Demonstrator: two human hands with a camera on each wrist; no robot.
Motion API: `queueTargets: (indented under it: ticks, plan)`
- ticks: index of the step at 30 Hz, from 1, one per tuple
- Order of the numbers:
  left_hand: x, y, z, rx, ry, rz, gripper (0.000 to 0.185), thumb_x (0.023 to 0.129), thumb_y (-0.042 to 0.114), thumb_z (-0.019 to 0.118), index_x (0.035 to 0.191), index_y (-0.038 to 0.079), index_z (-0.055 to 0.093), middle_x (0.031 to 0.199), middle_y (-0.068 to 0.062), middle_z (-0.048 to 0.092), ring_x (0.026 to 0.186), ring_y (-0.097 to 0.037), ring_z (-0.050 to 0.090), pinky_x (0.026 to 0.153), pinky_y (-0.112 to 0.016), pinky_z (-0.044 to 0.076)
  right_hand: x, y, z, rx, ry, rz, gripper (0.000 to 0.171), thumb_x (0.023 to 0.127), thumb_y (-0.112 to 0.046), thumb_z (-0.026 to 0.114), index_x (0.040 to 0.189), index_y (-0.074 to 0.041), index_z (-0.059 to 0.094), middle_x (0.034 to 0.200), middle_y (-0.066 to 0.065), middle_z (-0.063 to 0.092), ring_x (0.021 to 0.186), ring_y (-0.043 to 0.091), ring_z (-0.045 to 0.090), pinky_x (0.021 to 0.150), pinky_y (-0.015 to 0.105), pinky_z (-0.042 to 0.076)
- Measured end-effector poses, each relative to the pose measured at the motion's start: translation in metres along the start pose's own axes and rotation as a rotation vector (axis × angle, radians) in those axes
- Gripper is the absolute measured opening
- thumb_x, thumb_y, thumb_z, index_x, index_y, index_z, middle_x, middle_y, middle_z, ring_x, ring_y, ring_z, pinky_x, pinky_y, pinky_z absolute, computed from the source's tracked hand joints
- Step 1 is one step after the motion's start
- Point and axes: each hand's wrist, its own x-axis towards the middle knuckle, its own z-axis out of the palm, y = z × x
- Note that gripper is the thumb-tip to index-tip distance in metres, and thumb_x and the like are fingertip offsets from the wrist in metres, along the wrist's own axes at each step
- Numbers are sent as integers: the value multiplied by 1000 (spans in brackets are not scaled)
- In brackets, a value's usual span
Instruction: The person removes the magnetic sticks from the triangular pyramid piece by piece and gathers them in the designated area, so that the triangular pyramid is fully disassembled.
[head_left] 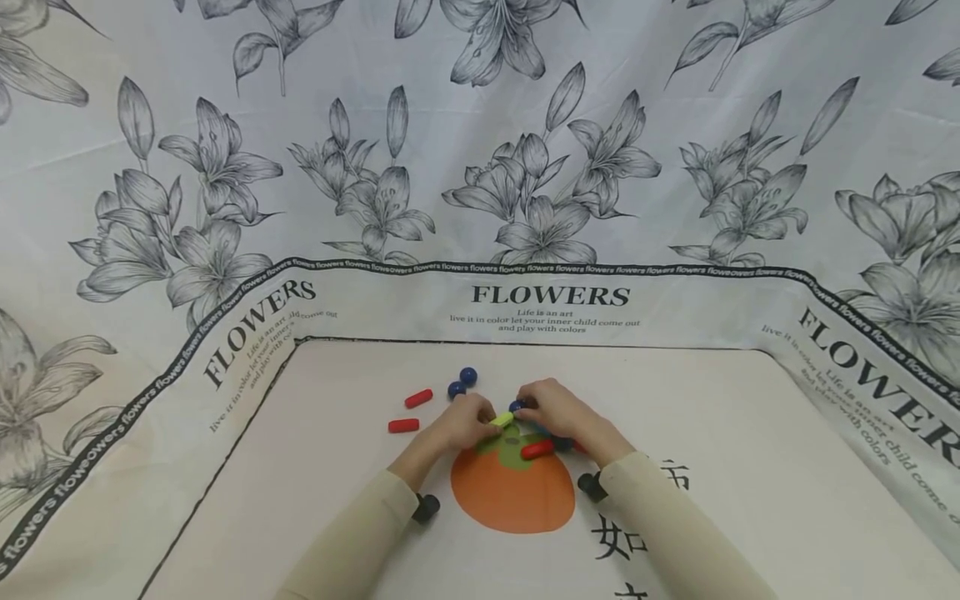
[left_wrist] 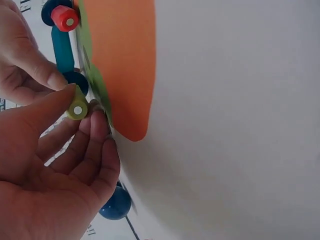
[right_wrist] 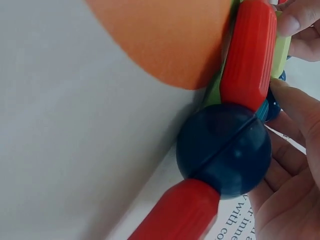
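My left hand [head_left: 467, 421] pinches a yellow-green ridged rod [head_left: 503, 419] between thumb and fingers; its near end shows a pale round dot [left_wrist: 78, 110] in the left wrist view. Close beside it, my right hand [head_left: 557, 408] grips a dark blue ball [head_left: 517, 406], at the rod's far end. A teal rod [left_wrist: 62, 52] runs from this ball to another blue ball. In the right wrist view, that second blue ball [right_wrist: 224, 150] joins two red rods, an upper one [right_wrist: 248, 52] and a lower one [right_wrist: 177, 212]. My right hand partly hides the joined pieces.
Two loose blue balls [head_left: 468, 376] lie beyond my left hand. Left of them are two red rods, one farther [head_left: 418, 398] and one nearer [head_left: 403, 426]. The cloth [head_left: 337, 467] has a printed orange fruit [head_left: 513, 496], and a flowered curtain [head_left: 517, 200] rises behind.
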Motion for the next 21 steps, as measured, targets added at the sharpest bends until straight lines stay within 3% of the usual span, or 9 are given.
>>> queueTargets:
  ticks: [6, 14, 21]
  plan:
    - [-5, -1, -6, -29, -22, 46, 14, 93, 18, 76, 100, 5, 77, 87, 1, 70, 80, -12, 59, 72, -26, 51, 0, 2, 0, -10, 4, -25, 6, 95, -17, 73, 98, -11, 73, 87, -4, 66, 77, 13, 56, 78, 34, 52]
    - [-33, 0, -24, -11, -29, -33, 19, 92, 21, 78, 105, 7, 76, 87, 1, 67, 82, -17, 58, 73, -28, 53, 1, 1, 1, 13, -4, -24, 9, 95, -18, 73, 99, -10, 73, 86, -3, 66, 76, 13, 56, 75, 32, 51]
    - [-59, -22, -44, -26, -5, 0, 15, 88, 18, 83, 98, 11, 74, 85, 3, 65, 82, -16, 58, 73, -27, 52, 2, 2, -1, 0, -2, -21, 10, 95, -18, 74, 101, -9, 74, 90, -2, 68, 79, 14, 57, 81, 35, 52]
